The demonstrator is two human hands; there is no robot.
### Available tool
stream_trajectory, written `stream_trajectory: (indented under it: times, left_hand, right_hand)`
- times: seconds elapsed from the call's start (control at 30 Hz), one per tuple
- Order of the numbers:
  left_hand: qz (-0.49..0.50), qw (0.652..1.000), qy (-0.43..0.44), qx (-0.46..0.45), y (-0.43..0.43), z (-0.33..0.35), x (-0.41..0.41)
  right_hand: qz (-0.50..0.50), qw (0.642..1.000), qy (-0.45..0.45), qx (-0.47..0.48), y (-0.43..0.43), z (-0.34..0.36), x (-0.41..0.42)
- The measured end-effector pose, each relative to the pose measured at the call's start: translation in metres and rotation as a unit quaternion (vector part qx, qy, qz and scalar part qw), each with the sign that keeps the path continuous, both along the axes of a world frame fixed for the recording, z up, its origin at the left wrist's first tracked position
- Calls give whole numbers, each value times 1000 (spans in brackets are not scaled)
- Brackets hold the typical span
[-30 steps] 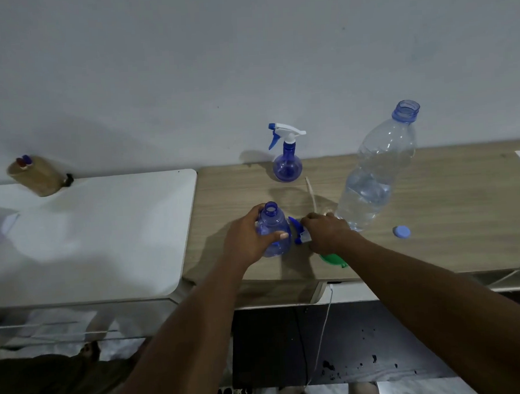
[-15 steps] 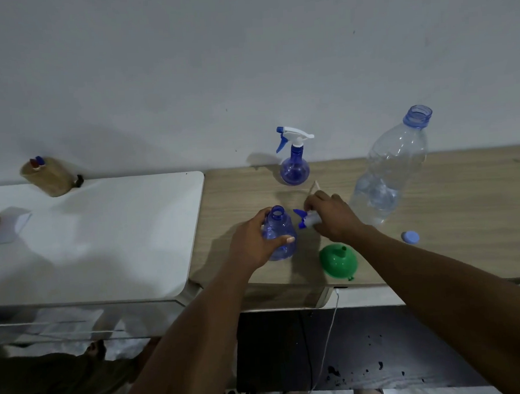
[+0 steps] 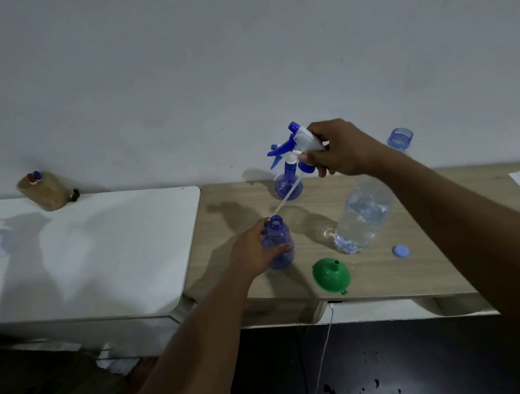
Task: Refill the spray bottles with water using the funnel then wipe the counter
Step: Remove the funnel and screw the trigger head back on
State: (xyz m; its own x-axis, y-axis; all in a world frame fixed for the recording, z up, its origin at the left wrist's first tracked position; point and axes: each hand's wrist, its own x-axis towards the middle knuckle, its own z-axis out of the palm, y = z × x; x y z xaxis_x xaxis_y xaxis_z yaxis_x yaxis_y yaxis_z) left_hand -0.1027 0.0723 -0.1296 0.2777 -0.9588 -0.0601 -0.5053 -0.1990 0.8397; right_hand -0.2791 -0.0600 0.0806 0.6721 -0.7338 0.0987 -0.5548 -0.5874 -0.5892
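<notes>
Just left of the frame's centre, the small blue spray bottle (image 3: 279,250) stood upright on the wooden counter (image 3: 422,266) with its neck open. Your left hand (image 3: 251,253) held it round the belly, fingers curled to its front and thumb behind. Above it and to the right, your right hand (image 3: 345,148) gripped the white and blue spray head (image 3: 301,140), fingers closed round its back and collar. The head's thin white tube (image 3: 284,200) slanted down to the left. Its tip lay right at the open neck; whether it was inside could not be told.

Behind the tube, near the wall, a second spray bottle (image 3: 282,185) stood with its own head on. To the right of centre a big clear water bottle (image 3: 364,218) stood uncapped, partly filled, with your right forearm crossing in front of it. Its blue cap (image 3: 401,251) lay on the counter just to its lower right. A green funnel (image 3: 331,276) sat mouth down near the counter's front edge, between the small bottle and the cap.

A white table (image 3: 90,251) filled the left of the frame, touching the counter. A brown object (image 3: 46,191) rested at its far edge.
</notes>
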Motion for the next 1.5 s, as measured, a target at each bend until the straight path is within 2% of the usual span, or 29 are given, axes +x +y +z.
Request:
stream_trajectory:
  times: [0.43,1.0,1.27,1.4,1.5]
  left_hand:
    - [-10,999,7,45,-6,0,0]
    - [-12,999,23,39,-4,5,0]
    - [-2,999,16,48,-3,7,-2]
    - [1,998,5,58,-3,11,-3]
    - [5,996,2,89,-5,12,-4]
  right_hand:
    - [40,998,38,-30,4,31,13]
    - [55,993,80,-62,9,38,22]
    - [76,987,134,-44,23,-47,38]
    - [96,989,107,-30,41,-96,41]
    - [113,990,63,-55,51,-117,42]
